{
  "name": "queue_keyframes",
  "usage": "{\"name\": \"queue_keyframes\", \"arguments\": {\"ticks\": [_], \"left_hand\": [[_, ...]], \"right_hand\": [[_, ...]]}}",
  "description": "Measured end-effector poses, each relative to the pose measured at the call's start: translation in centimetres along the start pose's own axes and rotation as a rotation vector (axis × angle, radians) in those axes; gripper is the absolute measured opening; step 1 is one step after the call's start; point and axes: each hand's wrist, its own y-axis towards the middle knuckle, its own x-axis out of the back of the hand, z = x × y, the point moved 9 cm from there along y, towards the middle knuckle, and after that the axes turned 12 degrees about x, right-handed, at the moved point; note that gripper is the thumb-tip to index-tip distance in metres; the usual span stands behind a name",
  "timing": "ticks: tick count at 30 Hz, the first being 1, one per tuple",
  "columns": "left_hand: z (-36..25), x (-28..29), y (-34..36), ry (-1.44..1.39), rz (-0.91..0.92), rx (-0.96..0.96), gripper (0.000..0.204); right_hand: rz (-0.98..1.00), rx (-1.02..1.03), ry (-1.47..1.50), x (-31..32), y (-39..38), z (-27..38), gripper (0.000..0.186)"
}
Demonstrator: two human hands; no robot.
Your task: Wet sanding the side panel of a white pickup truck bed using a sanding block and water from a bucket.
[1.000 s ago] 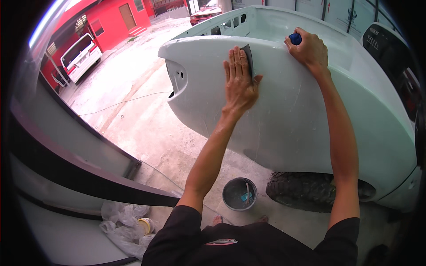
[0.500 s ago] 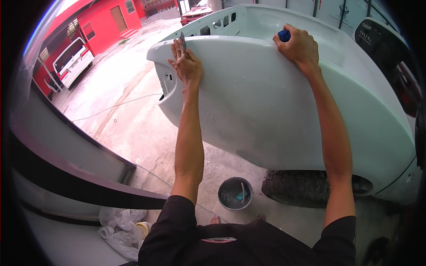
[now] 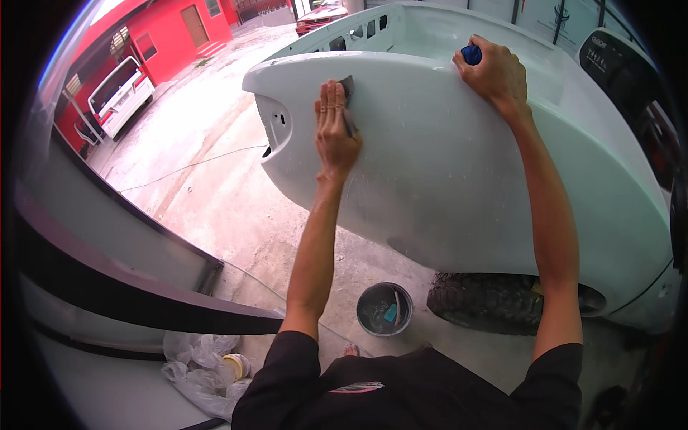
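My left hand [image 3: 337, 129] presses, fingers straight and together, on a dark grey sheet [image 3: 348, 92] against the white pickup bed side panel [image 3: 437, 179], near its upper left part. My right hand [image 3: 494, 75] grips a blue object [image 3: 471, 55], maybe a cloth or sponge, at the panel's top edge. A dark bucket [image 3: 376, 308] with water and a small cyan item inside stands on the ground below the panel.
A tyre [image 3: 480, 301] shows under the panel. At lower left are a curved grey-and-black panel [image 3: 122, 279] and plastic bags [image 3: 193, 365] with a yellow-rimmed tub [image 3: 236, 365]. A white vehicle [image 3: 122, 97] and red building [image 3: 165, 36] are beyond; a cable [image 3: 193, 165] crosses the ground.
My left hand moved left toward the panel's top corner, then came back a little right and down with the sheet. My right hand stays at the edge on the blue object.
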Motion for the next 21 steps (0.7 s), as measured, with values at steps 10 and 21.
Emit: {"name": "queue_keyframes", "arguments": {"ticks": [10, 21], "left_hand": [[-0.8, -0.5, -1.3, 0.008, 0.026, -0.012, 0.052], [3.9, 2.1, 2.1, 0.081, -0.081, 0.055, 0.050]], "right_hand": [[-0.019, 0.011, -0.033, 0.1, -0.1, -0.3, 0.034], [-0.017, 0.017, -0.021, 0.0, 0.3, 0.4, 0.034]]}}
